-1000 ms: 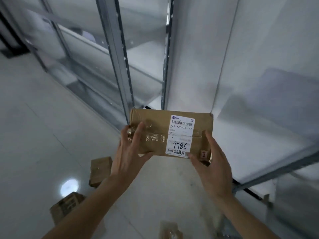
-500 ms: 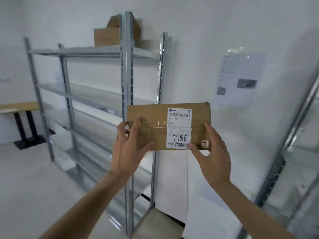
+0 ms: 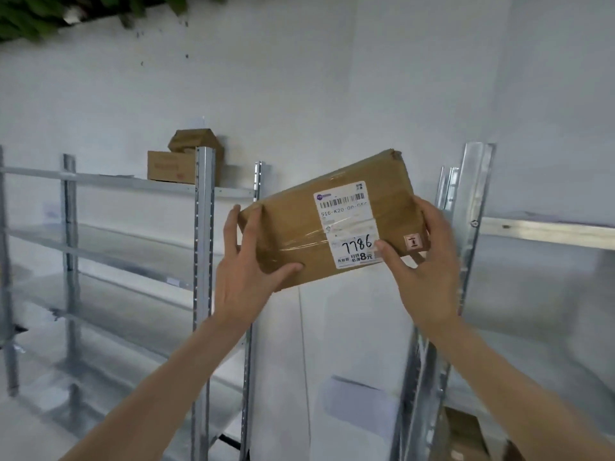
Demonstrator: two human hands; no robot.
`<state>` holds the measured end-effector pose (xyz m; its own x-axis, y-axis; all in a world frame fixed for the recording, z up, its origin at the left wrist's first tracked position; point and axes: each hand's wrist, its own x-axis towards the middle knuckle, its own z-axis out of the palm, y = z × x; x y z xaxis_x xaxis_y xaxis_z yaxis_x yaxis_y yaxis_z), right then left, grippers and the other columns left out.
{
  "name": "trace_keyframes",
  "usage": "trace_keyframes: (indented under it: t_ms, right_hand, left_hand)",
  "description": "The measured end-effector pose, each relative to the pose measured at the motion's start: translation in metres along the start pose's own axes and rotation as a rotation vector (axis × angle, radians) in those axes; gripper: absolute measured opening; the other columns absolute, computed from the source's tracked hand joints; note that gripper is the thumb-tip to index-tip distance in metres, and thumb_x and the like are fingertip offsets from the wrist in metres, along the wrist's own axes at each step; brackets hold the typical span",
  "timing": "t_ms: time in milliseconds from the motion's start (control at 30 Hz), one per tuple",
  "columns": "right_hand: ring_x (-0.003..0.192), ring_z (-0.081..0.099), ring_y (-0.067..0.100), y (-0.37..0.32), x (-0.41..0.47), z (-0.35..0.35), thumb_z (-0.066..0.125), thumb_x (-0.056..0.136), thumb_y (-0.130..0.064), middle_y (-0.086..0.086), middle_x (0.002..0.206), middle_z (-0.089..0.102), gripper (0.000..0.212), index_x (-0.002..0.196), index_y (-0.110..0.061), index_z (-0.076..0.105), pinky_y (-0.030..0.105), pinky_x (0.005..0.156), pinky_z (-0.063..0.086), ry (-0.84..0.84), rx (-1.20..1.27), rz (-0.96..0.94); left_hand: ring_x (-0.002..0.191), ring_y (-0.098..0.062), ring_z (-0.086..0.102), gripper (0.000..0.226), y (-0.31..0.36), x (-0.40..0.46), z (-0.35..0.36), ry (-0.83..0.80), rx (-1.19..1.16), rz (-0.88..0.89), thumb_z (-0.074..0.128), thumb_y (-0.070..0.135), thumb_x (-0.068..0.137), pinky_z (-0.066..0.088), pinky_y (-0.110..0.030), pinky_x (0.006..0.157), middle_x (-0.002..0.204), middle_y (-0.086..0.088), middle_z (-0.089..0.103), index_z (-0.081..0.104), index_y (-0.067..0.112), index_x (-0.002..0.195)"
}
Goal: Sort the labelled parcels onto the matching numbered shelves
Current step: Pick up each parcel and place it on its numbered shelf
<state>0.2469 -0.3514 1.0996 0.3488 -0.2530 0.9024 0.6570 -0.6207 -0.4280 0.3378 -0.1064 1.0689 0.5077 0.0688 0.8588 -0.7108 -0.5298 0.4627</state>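
Note:
A brown cardboard parcel point(image 3: 299, 227) with a white label reading 7786 is held up in front of me, tilted with its right end higher. My left hand point(image 3: 246, 277) grips its lower left end, thumb on the front face. Its right end sits in my right hand point(image 3: 426, 261), thumb pressed by the label. A metal shelf rack point(image 3: 203, 261) stands to the left behind the parcel, and a second rack point(image 3: 466, 227) rises to the right.
Two brown boxes point(image 3: 173, 161) sit on the left rack's top shelf against the white wall. Another brown parcel point(image 3: 466, 434) lies low in the right rack. Green leaves point(image 3: 33, 15) hang at the top left corner.
My view has swung up from the floor to the racks and wall. The parcel has risen with both hands and tilted, its right end now higher.

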Motion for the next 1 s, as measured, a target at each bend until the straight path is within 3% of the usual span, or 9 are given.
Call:
trace_keyframes:
  t_ms: [167,233,300,433,600,767,867,933,1000]
  right_hand:
    - [0.133,0.046,-0.006,-0.039,0.026,-0.062,0.088,0.083,-0.015,-0.008,0.152,0.04,0.077,0.149,-0.02,0.049,0.028,0.098,0.057,0.119,0.015,-0.017]
    - [0.135,0.04,-0.015,-0.048,0.035,-0.089,0.088,0.081,-0.011,-0.003,0.163,0.027,0.075,0.147,-0.019,0.053,0.02,0.096,0.056,0.149,0.05,-0.007]
    - [0.143,0.036,-0.009,-0.057,0.043,-0.114,0.089,0.081,-0.013,0.0,0.165,0.026,0.074,0.145,-0.027,0.053,0.023,0.099,0.055,0.145,0.096,0.023]
    - [0.118,0.067,0.018,-0.066,0.047,-0.165,0.088,0.081,-0.012,-0.008,0.137,0.056,0.076,0.143,-0.032,0.049,0.042,0.094,0.061,0.133,0.15,0.075]
    - [0.119,0.068,0.021,-0.065,0.049,-0.225,0.089,0.082,-0.017,-0.012,0.144,0.051,0.09,0.149,-0.048,0.037,0.052,0.094,0.059,0.157,0.207,0.157]
    - [0.119,0.068,0.016,-0.061,0.048,-0.282,0.088,0.082,-0.015,-0.003,0.141,0.059,0.101,0.155,-0.049,0.026,0.044,0.093,0.061,0.177,0.237,0.207]
    - [0.113,0.07,0.011,-0.06,0.047,-0.306,0.085,0.085,-0.011,-0.003,0.125,0.072,0.076,0.149,-0.028,0.048,0.036,0.093,0.061,0.162,0.171,0.192]
    - [0.113,0.069,0.005,-0.059,0.045,-0.319,0.083,0.088,-0.015,-0.011,0.124,0.073,0.054,0.137,-0.024,0.062,0.035,0.099,0.058,0.124,0.119,0.197]
    - [0.114,0.068,0.003,-0.054,0.04,-0.333,0.081,0.09,-0.019,-0.014,0.127,0.072,0.05,0.136,-0.024,0.063,0.034,0.099,0.058,0.092,0.123,0.22]
  left_hand:
    - [0.101,-0.012,0.056,0.102,0.057,-0.003,0.025,0.038,-0.177,0.032,0.09,0.047,0.068,0.063,-0.04,0.077,0.145,0.007,0.026,0.033,0.039,0.152]
    - [0.1,0.0,0.054,0.097,0.082,-0.009,0.038,0.071,-0.226,0.04,0.09,0.045,0.07,0.062,-0.035,0.076,0.141,0.006,0.029,0.036,0.037,0.15]
    - [0.1,0.008,0.05,0.09,0.108,-0.016,0.05,0.092,-0.291,0.026,0.089,0.046,0.071,0.062,-0.036,0.076,0.138,0.006,0.03,0.041,0.033,0.146]
    - [0.108,0.003,0.052,0.076,0.154,-0.032,0.074,0.076,-0.403,-0.012,0.085,0.045,0.076,0.062,-0.041,0.081,0.136,0.008,0.035,0.046,0.032,0.14]
    - [0.099,-0.004,0.06,0.058,0.209,-0.055,0.1,0.029,-0.436,0.015,0.077,0.04,0.088,0.057,-0.03,0.085,0.134,0.009,0.053,0.049,0.029,0.138]
    - [0.116,-0.018,0.058,0.049,0.26,-0.079,0.126,0.005,-0.305,-0.027,0.062,0.052,0.095,0.054,-0.048,0.095,0.138,0.008,0.057,0.046,0.035,0.138]
    - [0.122,-0.016,0.055,0.048,0.291,-0.09,0.143,-0.007,-0.262,0.038,0.059,0.054,0.096,0.05,-0.044,0.103,0.135,0.009,0.06,0.047,0.035,0.139]
    - [0.121,-0.01,0.057,0.044,0.317,-0.101,0.155,-0.08,-0.41,0.005,0.063,0.046,0.097,0.051,-0.034,0.102,0.133,0.014,0.06,0.048,0.036,0.137]
    - [0.118,-0.007,0.06,0.041,0.337,-0.113,0.167,-0.137,-0.565,-0.081,0.068,0.039,0.095,0.054,-0.024,0.098,0.13,0.02,0.059,0.048,0.039,0.132]
